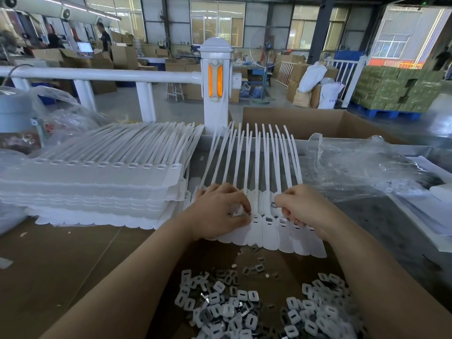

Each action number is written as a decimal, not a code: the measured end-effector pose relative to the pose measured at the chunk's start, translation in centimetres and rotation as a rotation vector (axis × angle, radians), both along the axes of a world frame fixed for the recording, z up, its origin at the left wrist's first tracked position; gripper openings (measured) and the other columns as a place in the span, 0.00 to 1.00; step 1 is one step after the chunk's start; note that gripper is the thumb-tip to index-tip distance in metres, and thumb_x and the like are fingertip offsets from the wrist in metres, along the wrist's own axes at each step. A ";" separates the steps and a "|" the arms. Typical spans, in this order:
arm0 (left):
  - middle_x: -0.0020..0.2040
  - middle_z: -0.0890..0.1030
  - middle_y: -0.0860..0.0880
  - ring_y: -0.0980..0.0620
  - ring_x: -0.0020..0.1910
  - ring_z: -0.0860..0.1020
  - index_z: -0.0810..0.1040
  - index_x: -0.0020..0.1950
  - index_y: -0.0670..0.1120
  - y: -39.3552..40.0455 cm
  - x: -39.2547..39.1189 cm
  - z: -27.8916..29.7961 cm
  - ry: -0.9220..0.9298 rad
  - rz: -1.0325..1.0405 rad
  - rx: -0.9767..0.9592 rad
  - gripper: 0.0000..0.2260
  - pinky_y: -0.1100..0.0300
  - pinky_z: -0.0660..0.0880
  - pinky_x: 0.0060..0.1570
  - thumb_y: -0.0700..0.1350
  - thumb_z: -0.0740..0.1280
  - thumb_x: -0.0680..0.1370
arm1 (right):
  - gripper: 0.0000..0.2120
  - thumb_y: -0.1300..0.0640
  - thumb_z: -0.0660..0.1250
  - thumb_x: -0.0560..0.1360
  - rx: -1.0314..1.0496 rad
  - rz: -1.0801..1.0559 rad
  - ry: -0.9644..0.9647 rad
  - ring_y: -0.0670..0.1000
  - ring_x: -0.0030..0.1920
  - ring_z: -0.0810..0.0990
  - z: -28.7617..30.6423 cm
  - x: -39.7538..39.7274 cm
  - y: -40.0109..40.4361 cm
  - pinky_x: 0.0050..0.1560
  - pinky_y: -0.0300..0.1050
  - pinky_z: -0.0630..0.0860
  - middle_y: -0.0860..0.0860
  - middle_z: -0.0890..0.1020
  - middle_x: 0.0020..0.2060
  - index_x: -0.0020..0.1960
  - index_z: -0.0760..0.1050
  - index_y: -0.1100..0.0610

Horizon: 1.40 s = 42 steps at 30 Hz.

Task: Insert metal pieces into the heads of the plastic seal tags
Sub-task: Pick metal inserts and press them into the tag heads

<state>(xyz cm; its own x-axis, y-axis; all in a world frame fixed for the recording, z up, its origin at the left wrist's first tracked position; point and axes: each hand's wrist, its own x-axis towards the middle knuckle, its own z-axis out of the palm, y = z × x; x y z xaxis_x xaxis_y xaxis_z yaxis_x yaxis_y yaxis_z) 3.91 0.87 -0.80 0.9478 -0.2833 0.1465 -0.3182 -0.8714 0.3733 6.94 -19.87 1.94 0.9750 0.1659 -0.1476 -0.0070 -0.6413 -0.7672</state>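
Head view, item one: strip of white seal tags (269,231), joined side by side, lying flat on the cardboard worktop (61,260) just beyond the loose parts, tails fanned away toward the railing. Several heads in the middle show open slots; whether any are already filled is too small to tell.

Left hand (220,211): fingers curled, thumb and forefinger pinching at a tag head near the strip's middle; something small and dark sits at the fingertips, likely a metal piece.

Right hand (303,206): fingers curled down over the strip's right part, gripping the tags.

Step in hand, by judgement: seating a piece into a head while the strip is steadied. Next move calls for pressing it home, then fetching another from the pile.

Pile of metal pieces (256,307): nearest the body, between the forearms.

Stack of tag strips (97,182): left, touching the working strip's edge.

Surroundings: clear plastic sheet (354,167) right; open carton (318,123) behind; white post (215,89) beyond.
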 end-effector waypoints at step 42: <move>0.58 0.66 0.61 0.58 0.63 0.61 0.72 0.51 0.67 0.4 0.5 -1.1 -0.039 -0.012 -0.081 0.04 0.53 0.53 0.66 0.59 0.65 0.77 | 0.04 0.55 0.74 0.73 -0.105 0.613 -0.006 0.47 0.44 0.83 1.7 -1.2 0.4 0.49 0.46 0.81 0.48 0.84 0.42 0.45 0.82 0.47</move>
<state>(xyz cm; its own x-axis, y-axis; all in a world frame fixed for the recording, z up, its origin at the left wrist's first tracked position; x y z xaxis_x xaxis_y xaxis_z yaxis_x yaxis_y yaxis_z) 4.43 1.23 -1.90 0.9375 -0.2803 0.2064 -0.3442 -0.8347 0.4299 5.78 -19.51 3.66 0.7078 0.6809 -0.1880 0.3906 -0.5990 -0.6990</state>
